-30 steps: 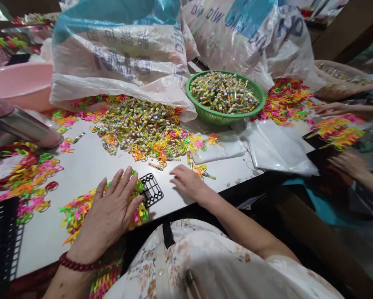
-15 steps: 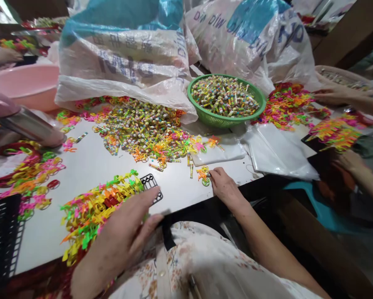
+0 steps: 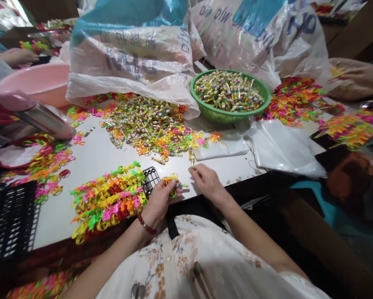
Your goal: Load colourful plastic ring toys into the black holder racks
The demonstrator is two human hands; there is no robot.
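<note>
My left hand point(image 3: 160, 200) is closed around a small yellow and orange plastic ring toy point(image 3: 170, 185) at the table's near edge. A red bead bracelet sits on that wrist. My right hand point(image 3: 206, 182) rests just right of the toy, fingers curled toward it. A black grid tray point(image 3: 150, 178) packed with bright plastic ring toys point(image 3: 109, 200) lies left of my left hand. Farther back, a loose heap of small wrapped candies and rings point(image 3: 147, 124) spreads over the white table point(image 3: 92, 155).
A green basket point(image 3: 230, 114) full of candies stands behind the heap. Two big printed plastic sacks point(image 3: 133, 54) fill the back. Clear plastic bags point(image 3: 282, 147) lie at right. A pink basin point(image 3: 39, 81) and another black tray point(image 3: 11, 220) sit at left. Another person's hand point(image 3: 356, 81) reaches in at far right.
My left hand left the filled tray and now holds a ring toy. My right hand drew back from the right toward it. The view shifted slightly.
</note>
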